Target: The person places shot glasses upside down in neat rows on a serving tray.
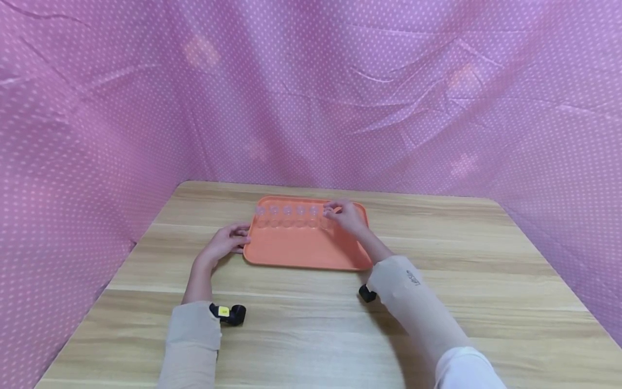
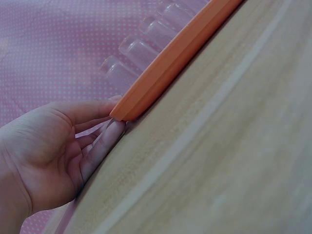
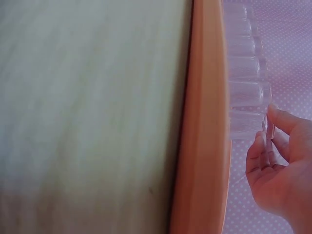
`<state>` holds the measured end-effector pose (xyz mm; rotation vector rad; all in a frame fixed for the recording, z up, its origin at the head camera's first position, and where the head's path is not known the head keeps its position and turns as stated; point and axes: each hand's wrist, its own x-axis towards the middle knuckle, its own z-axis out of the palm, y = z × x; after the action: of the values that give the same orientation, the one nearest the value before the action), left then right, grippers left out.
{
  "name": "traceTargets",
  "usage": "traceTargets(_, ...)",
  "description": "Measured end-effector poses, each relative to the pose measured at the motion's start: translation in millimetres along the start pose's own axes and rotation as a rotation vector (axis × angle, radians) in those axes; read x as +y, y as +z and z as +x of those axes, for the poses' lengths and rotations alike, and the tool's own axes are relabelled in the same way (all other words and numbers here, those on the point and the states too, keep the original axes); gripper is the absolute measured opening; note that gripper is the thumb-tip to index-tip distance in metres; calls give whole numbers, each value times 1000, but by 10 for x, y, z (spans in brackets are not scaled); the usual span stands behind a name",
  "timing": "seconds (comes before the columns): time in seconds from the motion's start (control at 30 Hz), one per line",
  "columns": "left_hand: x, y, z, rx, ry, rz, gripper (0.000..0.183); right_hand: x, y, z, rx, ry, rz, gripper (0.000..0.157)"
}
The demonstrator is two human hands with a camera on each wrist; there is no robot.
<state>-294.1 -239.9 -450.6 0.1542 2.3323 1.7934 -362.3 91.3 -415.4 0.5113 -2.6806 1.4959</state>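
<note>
Several clear cups [image 1: 288,216] stand in a row along the far side of an orange tray [image 1: 301,248]. At the right end of that row, my right hand [image 1: 347,216] pinches the top of the last cup [image 3: 246,125] between thumb and fingers, and the cup's base is at tray level. My left hand [image 1: 225,243] holds the tray's left edge, with fingertips on both sides of the rim [image 2: 127,108] in the left wrist view. Part of the held cup is hidden by my fingers in the head view.
The tray lies on a light wooden table [image 1: 291,335]. Pink dotted cloth [image 1: 311,108] hangs behind the table and along both sides. A black wrist camera [image 1: 235,315] juts from my left sleeve, another [image 1: 367,293] from the right.
</note>
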Motion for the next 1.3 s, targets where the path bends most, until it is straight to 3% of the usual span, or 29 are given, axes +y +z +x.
traceTargets(0.77, 17, 16, -8, -2, -26, -9, 50, -16, 5, -30, -11, 41, 15, 28)
traceTargets(1.07, 0, -17, -17, -4, -37, -13, 51, 26, -163, -89, 14, 62, -41, 38)
traceTargets(1.3, -31, -33, -21, 10, -24, -42, 48, 171, -354, -232, 37, 68, 66, 36)
